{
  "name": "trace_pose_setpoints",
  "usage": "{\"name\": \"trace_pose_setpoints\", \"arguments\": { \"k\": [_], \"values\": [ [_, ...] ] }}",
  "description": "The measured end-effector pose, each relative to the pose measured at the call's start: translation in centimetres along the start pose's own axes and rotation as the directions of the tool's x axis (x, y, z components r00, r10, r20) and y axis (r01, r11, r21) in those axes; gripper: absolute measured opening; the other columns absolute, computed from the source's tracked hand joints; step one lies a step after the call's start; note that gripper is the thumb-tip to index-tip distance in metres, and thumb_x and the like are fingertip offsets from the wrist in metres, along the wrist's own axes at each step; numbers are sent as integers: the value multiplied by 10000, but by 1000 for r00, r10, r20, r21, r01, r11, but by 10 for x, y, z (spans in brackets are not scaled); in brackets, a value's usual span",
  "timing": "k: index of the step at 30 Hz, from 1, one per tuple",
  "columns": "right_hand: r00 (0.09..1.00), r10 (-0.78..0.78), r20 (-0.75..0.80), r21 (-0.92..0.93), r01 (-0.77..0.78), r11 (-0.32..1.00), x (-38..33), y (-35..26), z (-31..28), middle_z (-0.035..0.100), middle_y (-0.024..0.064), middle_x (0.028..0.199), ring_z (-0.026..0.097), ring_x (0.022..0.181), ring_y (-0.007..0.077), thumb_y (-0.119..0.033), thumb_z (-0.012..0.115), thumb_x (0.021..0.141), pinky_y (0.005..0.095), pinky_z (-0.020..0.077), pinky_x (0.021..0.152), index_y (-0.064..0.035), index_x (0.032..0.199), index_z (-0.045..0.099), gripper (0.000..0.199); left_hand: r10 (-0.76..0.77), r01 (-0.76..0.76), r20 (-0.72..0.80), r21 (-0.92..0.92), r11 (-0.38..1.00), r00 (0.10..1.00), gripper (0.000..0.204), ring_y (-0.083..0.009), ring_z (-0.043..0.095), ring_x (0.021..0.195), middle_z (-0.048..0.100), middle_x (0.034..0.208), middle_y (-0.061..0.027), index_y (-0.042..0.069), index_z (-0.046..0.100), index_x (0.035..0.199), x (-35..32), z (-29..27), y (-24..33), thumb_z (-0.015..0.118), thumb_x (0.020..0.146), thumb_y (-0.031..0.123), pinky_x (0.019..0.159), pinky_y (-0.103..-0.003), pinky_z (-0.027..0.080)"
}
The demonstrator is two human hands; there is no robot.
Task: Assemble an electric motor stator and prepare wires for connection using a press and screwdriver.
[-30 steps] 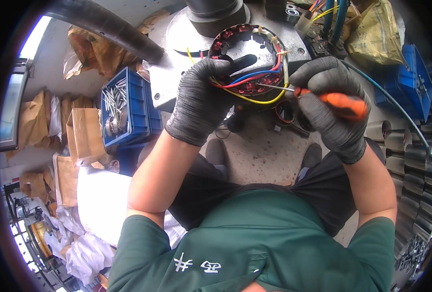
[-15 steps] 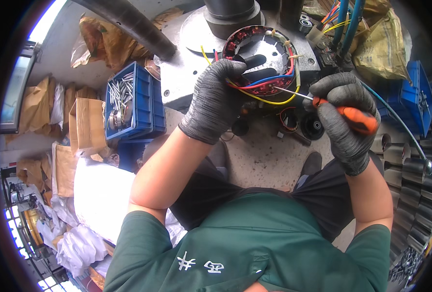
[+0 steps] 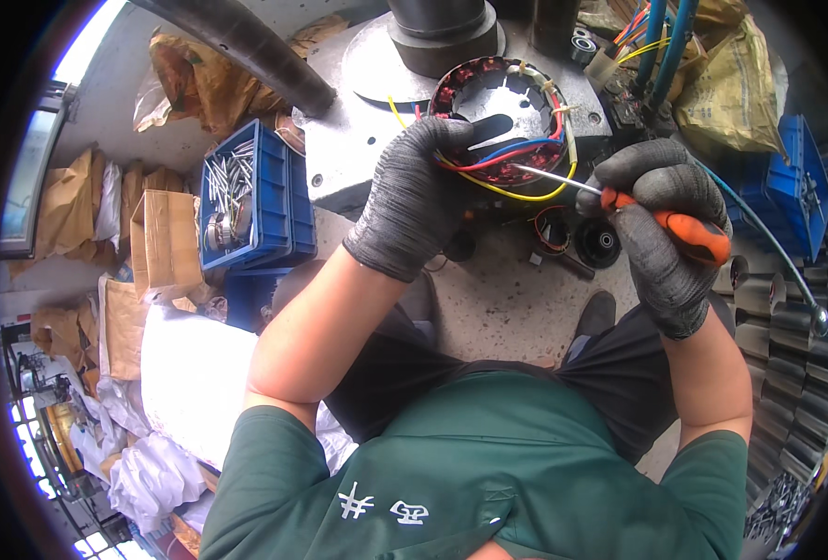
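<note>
A round motor stator (image 3: pixel 498 117) with copper windings and red, blue and yellow wires lies on a grey metal press table (image 3: pixel 358 163). My left hand (image 3: pixel 414 196), in a dark grey glove, grips the stator's near rim and the wires. In its own dark glove, my right hand (image 3: pixel 661 233) holds an orange-handled screwdriver (image 3: pixel 656 219). Its thin metal shaft points left and its tip touches the wires at the stator's near edge.
A blue bin (image 3: pixel 246 191) of metal bolts stands left of the press table, with cardboard boxes (image 3: pixel 157 243) and white bags beside it. Metal cylinders (image 3: pixel 787 327) are stacked at the right. Blue crates (image 3: pixel 796 187) and a plastic bag sit at the upper right. Small motor parts (image 3: pixel 572 238) lie on the concrete floor.
Both hands and the stator now sit lower and further right in the picture. The screwdriver has drawn back to the right, its shaft more exposed. The left hand's grip is unchanged.
</note>
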State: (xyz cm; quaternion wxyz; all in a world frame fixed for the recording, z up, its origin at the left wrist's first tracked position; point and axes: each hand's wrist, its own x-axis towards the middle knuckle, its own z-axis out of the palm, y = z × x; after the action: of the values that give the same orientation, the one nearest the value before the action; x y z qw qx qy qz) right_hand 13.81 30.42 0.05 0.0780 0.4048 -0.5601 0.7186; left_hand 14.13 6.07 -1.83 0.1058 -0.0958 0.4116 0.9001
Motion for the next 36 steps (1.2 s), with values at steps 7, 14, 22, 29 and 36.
{"name": "trace_pose_setpoints", "arguments": {
  "k": [7,14,22,29,36],
  "values": [
    [999,41,24,-142,-37,989,0,0,-4,664,189,1101,691,980,228,112,706,842,363,584,857,-6,1077,617,278,256,-257,52,380,889,965,368,-238,713,1038,716,1104,-157,3,636,1216,3,-2,-5,547,906,181,868,-408,616],
    [982,188,-31,-34,-189,981,3,0,-1,690,168,1072,694,967,208,81,708,851,354,589,859,-13,1029,643,211,126,-137,148,62,989,981,576,-338,644,1199,646,1272,-211,-60,500,1389,-3,7,7,586,852,131,1028,-470,530],
    [957,273,-101,211,-248,946,3,-3,-6,696,159,1068,695,962,191,40,709,873,334,605,842,-17,1053,641,201,250,-261,152,56,964,956,534,-300,712,1100,679,1216,-180,-83,545,1341,-1,7,3,584,832,74,897,-377,618],
    [983,183,-31,-95,-185,978,4,-3,3,699,143,1054,675,966,171,87,705,851,314,553,860,-17,995,622,197,303,-320,148,105,942,941,527,-293,714,1066,667,1151,-155,-52,532,1347,-3,15,5,585,828,25,851,-374,629],
    [828,560,-23,360,-516,777,15,-9,-9,711,114,993,704,871,167,-50,740,863,316,595,783,-16,1006,656,169,261,-278,172,79,957,950,535,-332,710,1041,649,1143,-174,-67,505,1340,1,8,3,585,814,-20,940,-455,627]
  ]
}}
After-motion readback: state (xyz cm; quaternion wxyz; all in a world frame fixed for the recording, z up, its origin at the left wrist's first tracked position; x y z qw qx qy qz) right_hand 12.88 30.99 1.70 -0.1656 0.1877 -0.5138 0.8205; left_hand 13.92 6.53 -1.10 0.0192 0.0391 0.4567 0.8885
